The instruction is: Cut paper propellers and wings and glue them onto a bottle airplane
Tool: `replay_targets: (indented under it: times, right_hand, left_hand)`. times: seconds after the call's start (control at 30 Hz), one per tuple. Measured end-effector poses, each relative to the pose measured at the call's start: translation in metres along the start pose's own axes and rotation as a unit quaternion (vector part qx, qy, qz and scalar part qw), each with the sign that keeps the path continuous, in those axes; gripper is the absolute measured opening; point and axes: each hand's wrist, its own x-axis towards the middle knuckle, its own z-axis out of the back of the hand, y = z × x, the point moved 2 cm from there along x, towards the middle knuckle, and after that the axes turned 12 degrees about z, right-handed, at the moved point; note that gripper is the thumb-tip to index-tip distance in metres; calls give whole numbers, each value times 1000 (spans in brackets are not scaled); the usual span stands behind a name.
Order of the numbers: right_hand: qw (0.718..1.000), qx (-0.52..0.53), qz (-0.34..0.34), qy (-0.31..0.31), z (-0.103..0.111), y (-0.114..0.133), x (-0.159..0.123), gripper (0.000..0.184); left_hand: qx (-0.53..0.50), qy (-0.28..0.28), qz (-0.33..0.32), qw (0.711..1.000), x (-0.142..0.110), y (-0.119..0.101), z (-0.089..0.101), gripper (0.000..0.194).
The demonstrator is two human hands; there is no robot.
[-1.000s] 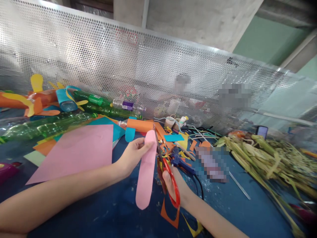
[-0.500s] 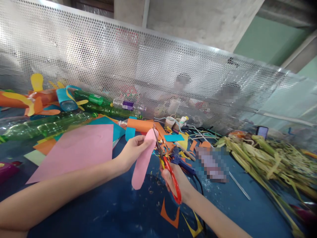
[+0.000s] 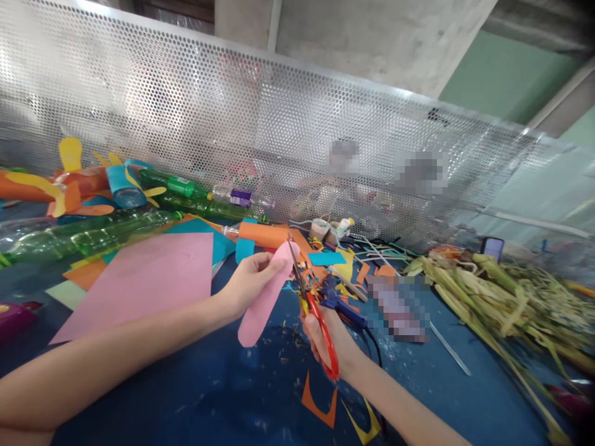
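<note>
My left hand (image 3: 251,279) pinches a long pink paper strip (image 3: 260,314) with rounded ends near its upper end. In my right hand (image 3: 325,334) is a pair of red-handled scissors (image 3: 322,328), fingers closed round the handles. The dark blades lie against the upper right edge of the strip; whether they are fully closed on it I cannot tell. Beyond the blade tips lies a bottle wrapped in orange paper (image 3: 263,234). A blue glue gun (image 3: 344,308) rests just past my right hand.
Pink paper sheets (image 3: 158,279) lie left, with green plastic bottles (image 3: 93,238) behind. Paper scraps (image 3: 320,399) are scattered about. Dry corn husks (image 3: 493,297) cover the right side. A perforated metal screen (image 3: 297,118) stands at the back, with people visible behind it.
The pink strip has turned slightly in my left hand, its lower end swinging left and a little up. My right hand and the scissors have barely moved.
</note>
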Motion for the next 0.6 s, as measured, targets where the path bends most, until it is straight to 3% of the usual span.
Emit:
replay_targets:
  times: [0.17,0.6]
  right_hand:
    - [1000,-13,-3,13,3,4,1,48]
    - [999,-3,-50,14,6,-2,2,43]
  left_hand:
    - [17,-8,-3,1000,1,-4,1,29]
    - [153,-63,-89,982,20,-4,19,20]
